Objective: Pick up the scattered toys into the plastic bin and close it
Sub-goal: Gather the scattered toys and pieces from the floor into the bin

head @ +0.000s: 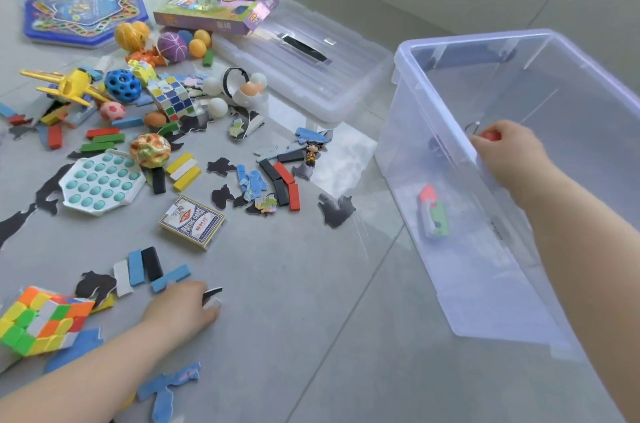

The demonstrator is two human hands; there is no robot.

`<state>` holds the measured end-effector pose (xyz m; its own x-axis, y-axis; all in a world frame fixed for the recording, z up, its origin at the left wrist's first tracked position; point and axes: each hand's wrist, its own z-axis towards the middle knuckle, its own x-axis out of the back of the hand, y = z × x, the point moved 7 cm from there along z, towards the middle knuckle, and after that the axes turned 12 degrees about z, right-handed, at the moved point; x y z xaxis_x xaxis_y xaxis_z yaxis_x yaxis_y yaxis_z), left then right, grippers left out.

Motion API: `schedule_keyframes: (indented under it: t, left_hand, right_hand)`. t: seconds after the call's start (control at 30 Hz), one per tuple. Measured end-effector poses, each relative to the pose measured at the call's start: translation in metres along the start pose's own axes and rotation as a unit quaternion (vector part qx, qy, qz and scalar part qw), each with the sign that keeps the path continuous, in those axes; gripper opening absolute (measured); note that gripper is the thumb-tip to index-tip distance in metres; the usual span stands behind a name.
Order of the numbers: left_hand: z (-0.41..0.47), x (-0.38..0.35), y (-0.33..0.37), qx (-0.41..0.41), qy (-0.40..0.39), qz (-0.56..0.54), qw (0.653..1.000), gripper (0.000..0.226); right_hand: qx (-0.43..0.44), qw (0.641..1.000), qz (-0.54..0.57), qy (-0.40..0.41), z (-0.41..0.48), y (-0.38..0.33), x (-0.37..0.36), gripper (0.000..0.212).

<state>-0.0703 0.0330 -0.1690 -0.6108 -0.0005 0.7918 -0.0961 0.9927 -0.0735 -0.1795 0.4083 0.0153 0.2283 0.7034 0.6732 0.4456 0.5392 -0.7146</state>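
- The right hand (502, 148) was inside the clear plastic bin (401, 58), over its open mouth. Its fingers were curled round a small red piece (491, 136).
- If that was me, I'd just open the fingers low over the bottom so the piece doesn't bounce back out. Only one red, green and white block (434, 211) was lying in there.
- The left hand (180, 306) was down on the floor (311, 336), fingers curled onto a thin black piece (213, 291) that poked out past the fingertips. I couldn't tell if it was off the ground yet.
- Flat bits like that are a pain on smooth tile. I reckon sliding it or tipping up an edge beats pinching from above.
- The bin sat on the person's right, and the scattered toys (145, 117) were spread to the left and ahead, so most of the job was left.
- The lid (304, 76) lay on the floor behind the pile, with a purple box (214, 11) resting on its far end. That box would need moving before closing.
- The floor was glossy grey tile with thin joints, and there was a sunlit patch at the far left.
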Motion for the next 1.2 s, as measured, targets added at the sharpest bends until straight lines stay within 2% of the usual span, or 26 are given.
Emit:
schedule_keyframes:
  t: [0.1, 0.2, 0.3, 0.37, 0.47, 0.57, 0.67, 0.73, 0.87, 0.93, 0.97, 1.03, 1.07, 1.13, 1.2]
  left_hand:
    - [-0.003, 0.014, 0.003, -0.008, 0.028, -0.024, 0.999, 0.029]
    - [-0.011, 0.059, 0.022, -0.036, 0.095, -0.075, 0.992, 0.024]
    - [-0.026, 0.124, 0.06, -0.097, 0.174, -0.128, 0.972, 0.019]
    - [-0.041, 0.17, 0.088, -0.137, 0.243, -0.164, 0.946, 0.017]
    - [-0.07, 0.235, 0.123, -0.192, 0.376, -0.212, 0.882, 0.022]
    - [-0.096, 0.273, 0.168, -0.242, 0.46, -0.149, 0.841, 0.044]
    - [-0.094, 0.278, 0.23, -0.306, 0.454, -0.042, 0.835, 0.034]
    - [-0.082, 0.27, 0.267, -0.343, 0.418, 0.046, 0.84, 0.035]
    - [-0.038, 0.231, 0.287, -0.326, 0.222, 0.197, 0.897, 0.052]
    - [-0.032, 0.221, 0.281, -0.31, 0.172, 0.21, 0.911, 0.051]
    - [-0.033, 0.222, 0.278, -0.312, 0.178, 0.186, 0.915, 0.045]
    - [-0.043, 0.228, 0.264, -0.321, 0.24, 0.106, 0.91, 0.035]
    - [-0.052, 0.231, 0.255, -0.328, 0.294, 0.067, 0.895, 0.034]
    - [-0.069, 0.231, 0.232, -0.36, 0.407, 0.005, 0.839, 0.044]
    - [-0.071, 0.219, 0.207, -0.383, 0.442, -0.041, 0.81, 0.051]
  right_hand:
    - [-0.057, 0.994, 0.053, -0.073, -0.003, 0.013, -0.013, 0.036]
    - [-0.049, 0.992, 0.062, -0.1, -0.008, 0.011, -0.022, 0.038]
    - [-0.05, 0.985, 0.073, -0.146, -0.021, 0.01, -0.033, 0.036]
    - [-0.05, 0.979, 0.072, -0.185, -0.032, 0.01, -0.041, 0.029]
    - [-0.049, 0.962, 0.063, -0.26, -0.049, 0.011, -0.05, 0.028]
    - [-0.035, 0.963, 0.045, -0.262, -0.047, 0.018, -0.042, 0.035]
    - [-0.009, 0.969, 0.06, -0.24, -0.035, 0.03, -0.028, 0.032]
    - [-0.001, 0.979, 0.055, -0.195, -0.023, 0.041, -0.013, 0.032]
    - [-0.002, 0.991, 0.05, -0.127, -0.001, 0.06, 0.012, 0.037]
    - [0.031, 0.992, 0.011, -0.121, 0.002, 0.059, 0.015, 0.04]
    - [0.054, 0.992, -0.013, -0.115, 0.002, 0.056, 0.016, 0.042]
    - [0.095, 0.99, -0.044, -0.098, 0.001, 0.048, 0.018, 0.044]
    - [0.108, 0.988, -0.049, -0.095, -0.001, 0.043, 0.018, 0.044]
    - [0.119, 0.985, -0.022, -0.123, -0.011, 0.03, 0.013, 0.043]
    - [0.134, 0.968, 0.033, -0.211, -0.034, 0.012, -0.002, 0.046]
